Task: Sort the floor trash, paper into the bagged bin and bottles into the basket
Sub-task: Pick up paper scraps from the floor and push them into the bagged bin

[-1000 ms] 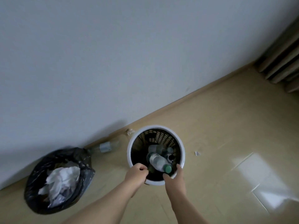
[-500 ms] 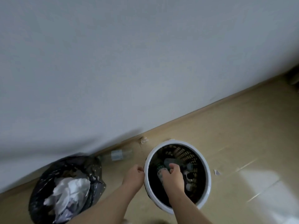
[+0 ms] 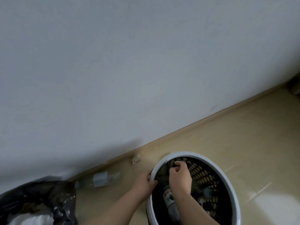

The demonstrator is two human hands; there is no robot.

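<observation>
Change: a second ago the right hand held a green-capped bottle at the near rim of the basket. It has since gone over the rim and down inside. That bottle now lies under the wrist, slanting along the inner wall, so it looks delivered. The fingers are curled in towards the far wall, but I cannot tell whether they clasp anything.

The left hand keeps its grip on the rim, fingers hooked over the edge and steadying the basket.

Left to do, by my reading: a floor bottle lies on its side out past the left hand's knuckles, along the skirting.

Materials:
- The basket is round with a smooth white rim and dark perforated walls, rigid plastic.
- The floor bottle is clear with a pale label band. It probably rolls easily.
- The bagged bin, further left of the left forearm, has a glossy, wrinkled black liner with crumpled white paper inside.
- A small pale scrap sits beyond the left hand, against the skirting — too blurred to identify.
</observation>
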